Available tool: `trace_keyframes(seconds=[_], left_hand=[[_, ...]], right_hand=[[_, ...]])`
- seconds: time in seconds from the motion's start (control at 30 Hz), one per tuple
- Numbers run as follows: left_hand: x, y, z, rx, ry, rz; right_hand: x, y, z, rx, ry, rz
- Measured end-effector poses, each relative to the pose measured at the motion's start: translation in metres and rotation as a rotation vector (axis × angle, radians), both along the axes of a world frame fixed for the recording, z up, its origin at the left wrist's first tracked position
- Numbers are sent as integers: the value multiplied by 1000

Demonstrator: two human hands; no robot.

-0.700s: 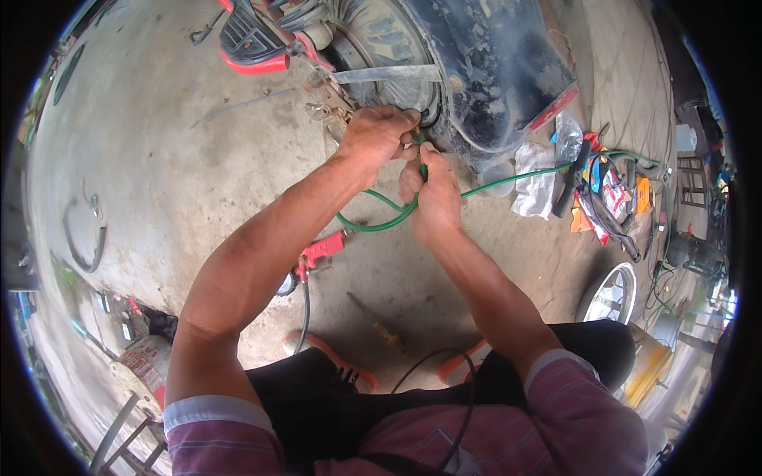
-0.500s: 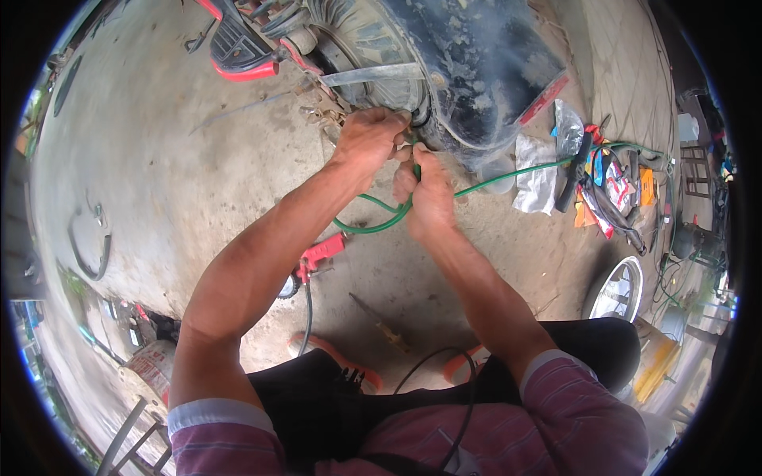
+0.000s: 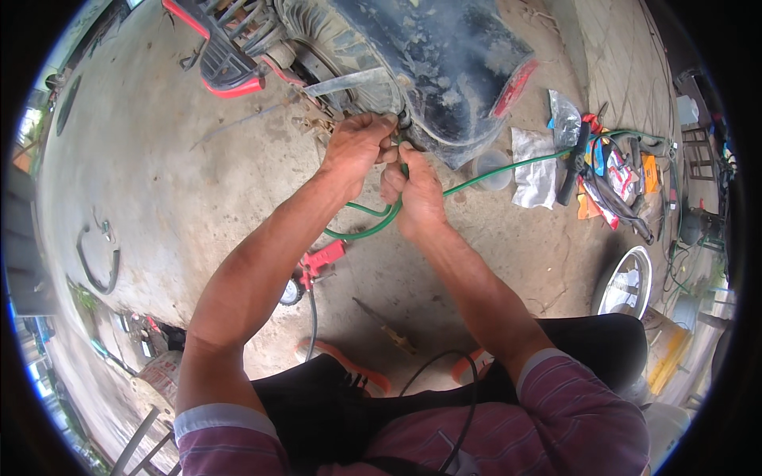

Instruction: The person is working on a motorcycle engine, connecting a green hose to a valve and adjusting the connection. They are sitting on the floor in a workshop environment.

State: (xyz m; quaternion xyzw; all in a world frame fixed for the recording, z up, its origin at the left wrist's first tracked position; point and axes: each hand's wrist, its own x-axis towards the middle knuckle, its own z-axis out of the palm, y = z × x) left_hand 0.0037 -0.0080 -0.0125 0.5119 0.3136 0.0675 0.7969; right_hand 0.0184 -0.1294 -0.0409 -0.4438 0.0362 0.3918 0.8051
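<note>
At the lower edge of a dusty vehicle wheel (image 3: 327,32), beside a black mudguard (image 3: 456,75), my two hands meet. A green hose (image 3: 520,166) is wrapped by the fingers of my right hand (image 3: 421,194), its end pointing up toward the wheel. Just above and left of it, my left hand (image 3: 349,155) is closed in a pinch close to the hose end; its fingers hide what they grip. Below my hands the hose hangs in a loop, and another stretch runs off to the right.
On the concrete below my left forearm lies a red inflator gun (image 3: 324,256) with a round gauge. A slim tool (image 3: 389,329) lies near my feet. At right are a clear plastic cup (image 3: 494,173), torn packaging (image 3: 615,178) and a shiny round rim (image 3: 641,274).
The whole view has shifted a little, so the wheel, mudguard and both hands appear slightly further left. Both hands keep much the same grip at the hose end.
</note>
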Motion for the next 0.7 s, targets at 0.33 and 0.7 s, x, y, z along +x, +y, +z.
trace_keyframes(seconds=[0.33, 0.7], left_hand=[[2, 2, -11, 46, -23, -10], [2, 2, -11, 26, -21, -15]], right_hand=[[4, -1, 0, 78, 157, 37], [0, 2, -14, 25, -51, -23]])
